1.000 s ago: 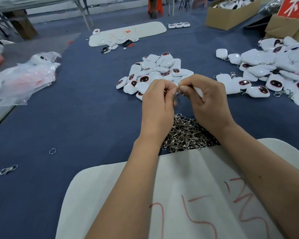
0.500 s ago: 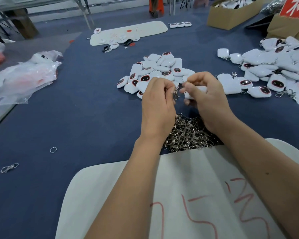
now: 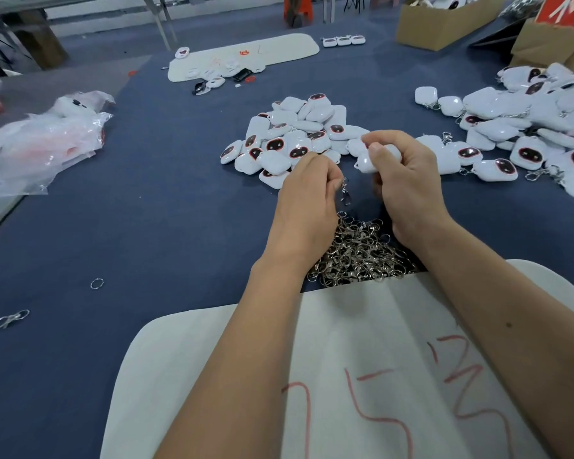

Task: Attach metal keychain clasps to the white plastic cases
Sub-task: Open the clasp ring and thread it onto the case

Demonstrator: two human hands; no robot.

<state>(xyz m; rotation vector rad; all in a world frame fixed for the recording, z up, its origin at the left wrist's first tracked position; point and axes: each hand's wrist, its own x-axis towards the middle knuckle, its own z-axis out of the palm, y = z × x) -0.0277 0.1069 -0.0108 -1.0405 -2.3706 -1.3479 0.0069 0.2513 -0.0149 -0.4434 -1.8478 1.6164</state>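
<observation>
From the head view, I saw that the two hands had drawn apart since half a second earlier, when the clasp and the case were pressed together between the fingertips. Now the left hand (image 3: 307, 180) pinched a metal clasp (image 3: 346, 193) that dangled free below its curled fingers, and the right hand (image 3: 403, 167) gripped a white case (image 3: 376, 159) wrapped in its fingers and thumb, lifted a little higher and to the right. A gap of blue table (image 3: 146, 210) showed between clasp and case, so I judged that the join had not taken, or that the person was resetting for another try; this case still counted as undone. The clasp hung with its long axis close to vertical, its lower end pointing down toward the heap of loose clasps (image 3: 358, 253) just beneath both hands. The case lay with its long axis roughly level, running left to right, its rounded left end poking out of the fist toward the clasp; I could not tell where its loop was. Beyond the hands sat a pile of bare cases (image 3: 295, 134), and well to the right a pile of finished cases (image 3: 527, 120) with clasps already on. A white sheet (image 3: 362, 359) with red marks lay under the forearms, and a stray ring (image 3: 96, 283) lay apart at left.
</observation>
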